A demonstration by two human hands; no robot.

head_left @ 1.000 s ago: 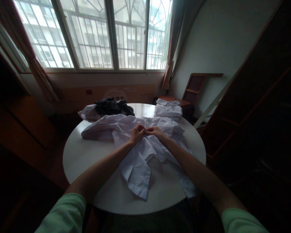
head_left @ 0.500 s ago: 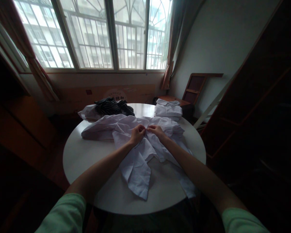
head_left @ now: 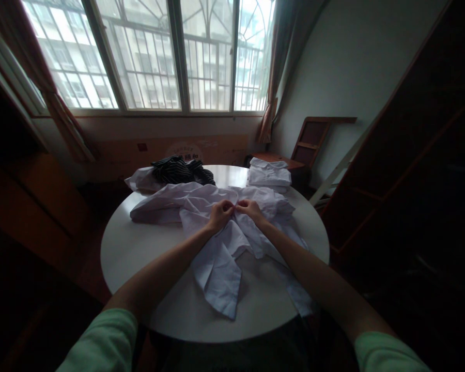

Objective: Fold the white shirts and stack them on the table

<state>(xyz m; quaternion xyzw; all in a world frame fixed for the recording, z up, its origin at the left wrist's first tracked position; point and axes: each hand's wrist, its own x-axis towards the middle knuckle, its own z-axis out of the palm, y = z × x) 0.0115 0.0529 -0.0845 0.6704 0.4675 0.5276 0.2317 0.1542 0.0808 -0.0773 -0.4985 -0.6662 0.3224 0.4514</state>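
A white shirt (head_left: 217,258) lies spread and rumpled across a round white table (head_left: 132,248). My left hand (head_left: 219,213) and my right hand (head_left: 249,208) meet near the shirt's collar end, fingertips almost touching. Each hand pinches the shirt's front edge at the middle. One sleeve stretches out to the left. The lower part of the shirt hangs toward me, over the table's near edge.
A dark striped garment (head_left: 180,169) sits on pale cloth at the table's far left. A folded white stack (head_left: 269,174) rests at the far right. Behind are a barred window (head_left: 155,57), a wooden chair frame (head_left: 313,137) and dark furniture on the right.
My two hands have drawn slightly closer together at the shirt's front, pulling the two edges together. Nothing else has moved.
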